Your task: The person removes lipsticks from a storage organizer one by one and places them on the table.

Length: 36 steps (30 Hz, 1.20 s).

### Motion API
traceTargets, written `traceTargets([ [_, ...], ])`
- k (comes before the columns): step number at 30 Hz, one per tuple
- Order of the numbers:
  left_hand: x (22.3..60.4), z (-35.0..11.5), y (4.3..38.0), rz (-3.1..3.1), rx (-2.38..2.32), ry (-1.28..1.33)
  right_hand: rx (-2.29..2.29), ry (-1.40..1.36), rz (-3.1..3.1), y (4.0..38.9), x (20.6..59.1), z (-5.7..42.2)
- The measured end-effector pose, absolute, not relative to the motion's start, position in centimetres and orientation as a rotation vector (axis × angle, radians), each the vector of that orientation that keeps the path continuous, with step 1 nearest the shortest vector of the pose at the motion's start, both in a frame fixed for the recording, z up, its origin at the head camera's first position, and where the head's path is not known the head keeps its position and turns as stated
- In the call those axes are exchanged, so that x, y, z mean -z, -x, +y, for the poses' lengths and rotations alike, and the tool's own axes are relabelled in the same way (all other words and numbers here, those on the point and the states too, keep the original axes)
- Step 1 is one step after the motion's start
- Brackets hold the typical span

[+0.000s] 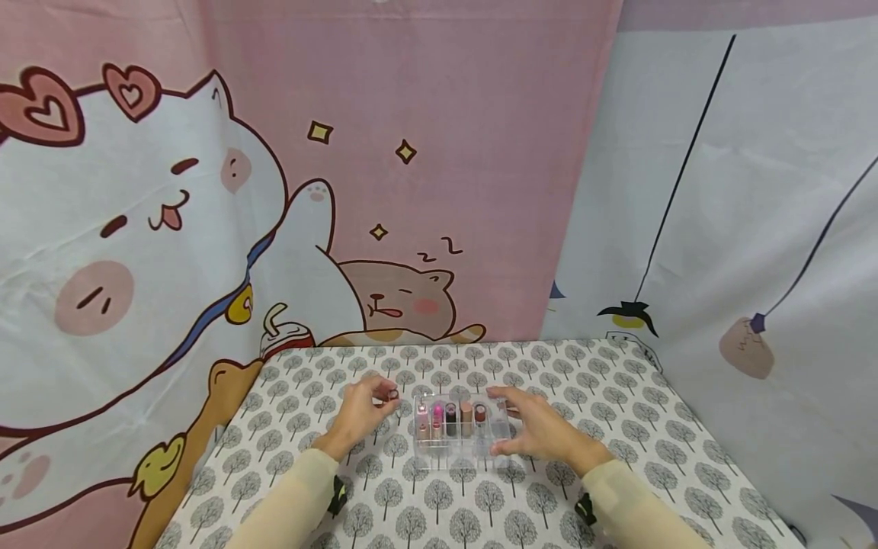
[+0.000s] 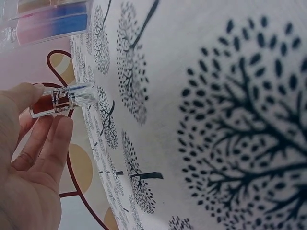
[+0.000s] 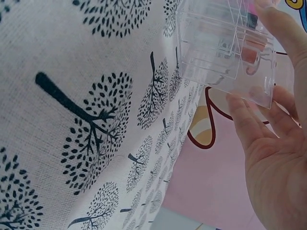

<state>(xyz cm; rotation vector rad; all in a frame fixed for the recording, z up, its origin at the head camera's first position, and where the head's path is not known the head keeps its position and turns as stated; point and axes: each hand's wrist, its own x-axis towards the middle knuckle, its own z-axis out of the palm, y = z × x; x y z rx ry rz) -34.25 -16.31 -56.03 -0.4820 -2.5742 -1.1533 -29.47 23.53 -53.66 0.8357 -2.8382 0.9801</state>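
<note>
My left hand (image 1: 363, 412) pinches a small clear lipstick tube (image 2: 57, 101) with a dark red section, between thumb and fingers. In the left wrist view the tube lies sideways across the fingertips, its clear end near the tablecloth. To the right of that hand stands a clear plastic lipstick organizer (image 1: 439, 462). Several lipsticks sit in its slots, among them a magenta one (image 1: 437, 414), a black one (image 1: 450, 418) and a dark red one (image 1: 480, 413). My right hand (image 1: 542, 427) grips the organizer's right end, thumb on the near side and fingers on the far side.
A white tablecloth (image 1: 464, 526) with a grey tree print covers the table. Behind it hangs a pink cloth (image 1: 480, 191) with cartoon animals, and a pale cloth (image 1: 775, 229) hangs on the right.
</note>
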Motion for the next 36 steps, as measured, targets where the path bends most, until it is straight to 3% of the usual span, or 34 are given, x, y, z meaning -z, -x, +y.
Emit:
traceTargets([
  [22, 53.9, -16.2, 33.6, -2.562, 1.054, 0.453, -0.766, -0.836, -2.826, 28.9, 53.3, 22.9],
  [36, 52.0, -14.7, 32.6, -2.419, 1.103, 0.771, -0.710, -0.879, -2.791, 28.8, 52.8, 22.3],
])
